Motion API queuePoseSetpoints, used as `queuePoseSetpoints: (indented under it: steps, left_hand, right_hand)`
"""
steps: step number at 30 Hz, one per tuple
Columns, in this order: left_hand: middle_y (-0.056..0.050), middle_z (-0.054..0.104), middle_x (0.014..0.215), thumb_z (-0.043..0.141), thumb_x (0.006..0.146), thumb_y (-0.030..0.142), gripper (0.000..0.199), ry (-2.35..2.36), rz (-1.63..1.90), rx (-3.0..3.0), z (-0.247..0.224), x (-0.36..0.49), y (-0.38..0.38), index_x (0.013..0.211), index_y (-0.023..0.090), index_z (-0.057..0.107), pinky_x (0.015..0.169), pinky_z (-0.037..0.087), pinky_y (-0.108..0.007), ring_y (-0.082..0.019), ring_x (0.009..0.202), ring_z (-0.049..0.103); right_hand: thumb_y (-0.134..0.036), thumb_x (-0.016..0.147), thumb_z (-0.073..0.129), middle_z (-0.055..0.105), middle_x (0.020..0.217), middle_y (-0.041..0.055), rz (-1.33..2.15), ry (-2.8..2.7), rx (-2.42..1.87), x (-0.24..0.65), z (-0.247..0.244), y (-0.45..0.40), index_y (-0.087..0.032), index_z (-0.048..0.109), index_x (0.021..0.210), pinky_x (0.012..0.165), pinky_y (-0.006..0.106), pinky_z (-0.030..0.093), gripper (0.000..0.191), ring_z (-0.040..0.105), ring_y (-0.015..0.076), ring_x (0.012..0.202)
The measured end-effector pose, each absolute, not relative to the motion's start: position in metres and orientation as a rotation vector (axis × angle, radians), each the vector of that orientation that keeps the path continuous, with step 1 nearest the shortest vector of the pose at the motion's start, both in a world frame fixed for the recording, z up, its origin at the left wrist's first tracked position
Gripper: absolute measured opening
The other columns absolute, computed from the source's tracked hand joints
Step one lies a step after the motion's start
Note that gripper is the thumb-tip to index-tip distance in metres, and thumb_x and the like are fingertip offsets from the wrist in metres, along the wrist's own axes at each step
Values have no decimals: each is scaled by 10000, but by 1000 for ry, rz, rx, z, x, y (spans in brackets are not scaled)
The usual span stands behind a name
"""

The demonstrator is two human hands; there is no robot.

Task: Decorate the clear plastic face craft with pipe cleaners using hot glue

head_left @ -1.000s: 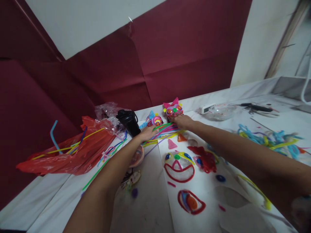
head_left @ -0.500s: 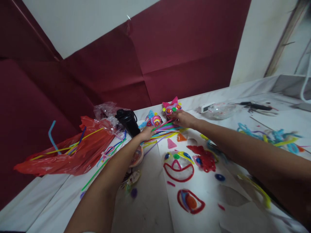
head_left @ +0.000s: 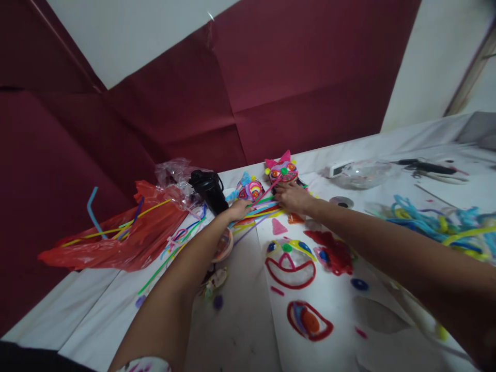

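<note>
A bundle of coloured pipe cleaners (head_left: 266,207) lies across the far part of the table between my hands. My left hand (head_left: 239,210) is closed on its left end, and a pink pipe cleaner (head_left: 267,192) slants up from those fingers. At the right end, my right hand (head_left: 291,197) has its fingers curled down over the bundle; the fingertips are partly hidden. Just behind stand a pink-eared pipe-cleaner cat face (head_left: 284,169) and a blue-and-striped fish-like figure (head_left: 251,189). Nearer me, a clown-like face (head_left: 290,264) with a red mouth lies on white paper.
A red plastic bag (head_left: 127,240) with pipe cleaners sits at left, beside a black glue-gun-like tool or bottle (head_left: 209,191). Tangled blue and yellow pipe cleaners (head_left: 437,222), a clear plastic package (head_left: 362,174) and black-handled pliers (head_left: 432,168) lie at right. A red-rimmed eye piece (head_left: 310,321) is near.
My right hand has come down from beside the cat face onto the bundle. A pink pipe cleaner now slants upward out of the bundle. The view has shifted slightly.
</note>
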State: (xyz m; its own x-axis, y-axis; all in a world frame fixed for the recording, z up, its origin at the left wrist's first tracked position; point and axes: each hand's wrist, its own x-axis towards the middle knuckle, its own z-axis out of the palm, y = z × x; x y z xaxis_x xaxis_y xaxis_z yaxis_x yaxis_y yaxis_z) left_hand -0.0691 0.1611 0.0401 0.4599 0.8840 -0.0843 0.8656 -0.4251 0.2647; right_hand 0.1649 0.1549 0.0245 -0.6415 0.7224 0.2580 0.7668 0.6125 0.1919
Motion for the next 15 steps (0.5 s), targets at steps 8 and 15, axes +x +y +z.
queuePoseSetpoints:
  steps: [8,15]
  left_hand:
    - [-84,641,1186,590,840,457,470,1517,108,2407,46,-79,158,1189,143,603,887,503,-371,-265,1032,614]
    - [-92,695,1115,661,736,331,492,1509,84,2457,45,-80,157,1181,122,630,888,481,-336,-260,991,631]
  right_hand:
    - [-247,915,459,672,1133,144,-382,-2654,-1345,164,29,163,-149,694,990,948,413,326,265,548,296,1129]
    - [-230,894,490,675,1124,159,-314,-2632,-1390,162,34,162,-132,696,975,950,424,338,242,569,306,1100]
